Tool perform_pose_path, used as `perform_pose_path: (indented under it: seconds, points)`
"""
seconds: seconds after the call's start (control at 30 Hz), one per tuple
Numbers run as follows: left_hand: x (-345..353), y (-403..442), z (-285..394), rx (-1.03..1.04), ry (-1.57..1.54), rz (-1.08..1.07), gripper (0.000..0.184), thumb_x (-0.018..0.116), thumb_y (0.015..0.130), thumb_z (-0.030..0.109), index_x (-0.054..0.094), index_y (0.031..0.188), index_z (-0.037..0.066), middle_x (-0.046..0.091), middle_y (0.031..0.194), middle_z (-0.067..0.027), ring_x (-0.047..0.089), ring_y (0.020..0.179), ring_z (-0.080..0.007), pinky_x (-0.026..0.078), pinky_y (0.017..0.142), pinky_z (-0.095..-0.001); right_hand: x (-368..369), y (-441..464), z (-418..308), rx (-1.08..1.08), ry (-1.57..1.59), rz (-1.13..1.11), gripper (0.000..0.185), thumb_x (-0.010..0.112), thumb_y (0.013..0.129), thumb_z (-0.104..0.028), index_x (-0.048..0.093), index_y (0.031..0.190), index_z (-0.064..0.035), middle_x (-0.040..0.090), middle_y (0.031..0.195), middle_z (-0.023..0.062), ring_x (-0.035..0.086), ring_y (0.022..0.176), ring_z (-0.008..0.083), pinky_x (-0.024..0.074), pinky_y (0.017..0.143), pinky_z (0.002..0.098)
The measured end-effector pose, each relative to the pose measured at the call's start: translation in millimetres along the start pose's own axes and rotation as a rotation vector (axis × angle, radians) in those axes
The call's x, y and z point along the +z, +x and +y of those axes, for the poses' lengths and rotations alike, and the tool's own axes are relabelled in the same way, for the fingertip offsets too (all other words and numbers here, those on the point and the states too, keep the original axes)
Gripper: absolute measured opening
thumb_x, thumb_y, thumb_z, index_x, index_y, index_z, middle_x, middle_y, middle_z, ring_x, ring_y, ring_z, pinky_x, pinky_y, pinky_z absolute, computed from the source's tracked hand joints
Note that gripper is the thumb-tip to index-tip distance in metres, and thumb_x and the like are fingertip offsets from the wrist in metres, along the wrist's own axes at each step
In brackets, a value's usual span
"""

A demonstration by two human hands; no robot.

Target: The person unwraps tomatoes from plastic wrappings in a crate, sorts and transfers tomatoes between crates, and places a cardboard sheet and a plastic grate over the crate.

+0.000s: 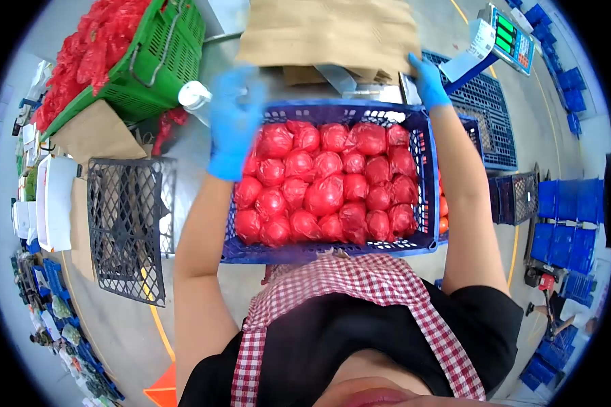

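Observation:
A blue plastic crate in front of me is filled with rows of round items in red wrapping. Beyond its far rim is a brown paper sheet, with more paper beneath it. My right hand, in a blue glove, has its fingertips closed on the sheet's right edge. My left hand, also gloved in blue, is smeared by motion over the crate's far left corner, close to the sheet's left corner. Its fingers are too blurred to read.
A green basket heaped with red net bags stands at the far left, near a white bottle. A black crate is at the left. A scale with a lit green display sits at the far right.

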State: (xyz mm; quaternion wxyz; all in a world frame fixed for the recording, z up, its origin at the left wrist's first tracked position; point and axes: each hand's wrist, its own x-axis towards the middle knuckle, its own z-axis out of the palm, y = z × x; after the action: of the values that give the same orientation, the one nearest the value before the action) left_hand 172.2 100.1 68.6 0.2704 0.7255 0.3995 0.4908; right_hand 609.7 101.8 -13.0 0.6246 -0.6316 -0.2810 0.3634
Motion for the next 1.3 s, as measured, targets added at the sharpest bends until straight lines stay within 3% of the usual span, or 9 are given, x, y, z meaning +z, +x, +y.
perform_pose_path:
  seconds: [0.07, 0.13, 0.2, 0.33, 0.63, 0.87, 1.03, 1.23, 1.3]
  points:
    - [33.7, -50.3, -10.9, 0.231, 0.091, -0.446, 0.042, 0.069, 0.078, 0.024, 0.058, 0.115, 0.006, 0.061, 0.106, -0.0114, 0.059, 0.088, -0.0271, 0.047, 0.082, -0.0357, 11.8, 25.6, 15.2, 0.083, -0.015, 0.145, 0.056, 0.066, 0.082, -0.032, 0.049, 0.122, 0.0034, 0.059, 0.114, 0.0180, 0.059, 0.101, 0.0286, 0.0480, 0.086, 0.0354]
    - [50.2, -99.4, -19.7, -0.040, 0.216, -0.726, 0.051, 0.069, 0.076, 0.036, 0.057, 0.117, 0.009, 0.058, 0.114, -0.0139, 0.054, 0.100, -0.0319, 0.045, 0.087, -0.0390, 31.3, 17.2, 14.3, -0.517, -1.062, 0.389, 0.052, 0.064, 0.082, -0.034, 0.053, 0.119, -0.0005, 0.059, 0.111, 0.0197, 0.058, 0.101, 0.0330, 0.0474, 0.085, 0.0395]
    - [52.6, -128.2, -18.8, 0.080, 0.354, -0.947, 0.066, 0.070, 0.072, 0.044, 0.053, 0.123, 0.005, 0.056, 0.114, -0.0153, 0.049, 0.108, -0.0334, 0.041, 0.093, -0.0403, 56.8, -59.6, -14.7, -0.891, -0.778, 0.117, 0.040, 0.066, 0.079, -0.029, 0.059, 0.113, -0.0082, 0.061, 0.102, 0.0157, 0.059, 0.095, 0.0321, 0.0470, 0.083, 0.0416]
    - [76.2, -165.1, 8.2, -0.024, 0.774, -1.102, 0.098, 0.077, 0.057, 0.051, 0.039, 0.131, -0.002, 0.056, 0.109, -0.0162, 0.052, 0.101, -0.0285, 0.040, 0.088, -0.0391, 63.8, -208.3, 1.1, -0.270, -0.974, -0.944, 0.032, 0.060, 0.080, -0.030, 0.064, 0.100, -0.0053, 0.063, 0.098, 0.0195, 0.062, 0.089, 0.0321, 0.0490, 0.078, 0.0420]
    - [109.2, -192.4, -13.4, -0.158, 0.632, -0.895, 0.089, 0.082, 0.052, 0.042, 0.037, 0.120, 0.006, 0.058, 0.100, -0.0162, 0.059, 0.094, -0.0275, 0.042, 0.080, -0.0412, 58.9, -294.4, 60.4, -0.439, -1.280, -0.847, 0.065, 0.067, 0.065, -0.020, 0.049, 0.125, -0.0024, 0.050, 0.121, 0.0172, 0.047, 0.114, 0.0339, 0.0338, 0.101, 0.0481]
    - [58.1, -167.2, 2.2, -0.625, -0.371, -0.597, 0.079, 0.078, 0.068, 0.028, 0.040, 0.132, 0.002, 0.052, 0.128, -0.0159, 0.052, 0.116, -0.0276, 0.044, 0.096, -0.0394, 45.2, -291.0, 48.4, 0.441, 0.044, -0.562, 0.061, 0.064, 0.081, -0.038, 0.045, 0.132, -0.0103, 0.055, 0.122, 0.0113, 0.054, 0.111, 0.0307, 0.0434, 0.093, 0.0391]
    - [52.7, -167.7, 16.7, -1.284, -1.284, -0.179, 0.047, 0.052, 0.090, 0.018, 0.039, 0.133, 0.002, 0.048, 0.132, -0.0118, 0.048, 0.120, -0.0275, 0.037, 0.104, -0.0434, 61.7, -319.3, 13.6, 0.955, 0.658, -0.610, 0.069, 0.048, 0.085, -0.061, 0.034, 0.139, -0.0184, 0.038, 0.141, 0.0110, 0.045, 0.122, 0.0306, 0.0400, 0.093, 0.0577]
    - [51.2, -173.7, 10.4, -1.087, -1.556, -0.110, 0.036, 0.053, 0.091, 0.020, 0.050, 0.124, 0.004, 0.052, 0.127, -0.0135, 0.048, 0.120, -0.0270, 0.038, 0.103, -0.0418, 47.4, -315.2, 5.3, 0.862, 1.122, -0.670, 0.065, 0.051, 0.086, -0.056, 0.039, 0.136, -0.0169, 0.040, 0.140, 0.0096, 0.043, 0.125, 0.0325, 0.0379, 0.095, 0.0603]
    - [47.7, -167.6, 14.7, -0.514, -0.604, -0.400, 0.035, 0.051, 0.091, 0.014, 0.048, 0.124, 0.004, 0.050, 0.129, -0.0132, 0.049, 0.118, -0.0261, 0.040, 0.102, -0.0397, 39.9, -316.2, 0.0, 0.851, 1.133, -0.695, 0.065, 0.052, 0.086, -0.055, 0.039, 0.136, -0.0166, 0.040, 0.140, 0.0105, 0.043, 0.125, 0.0328, 0.0377, 0.094, 0.0617]
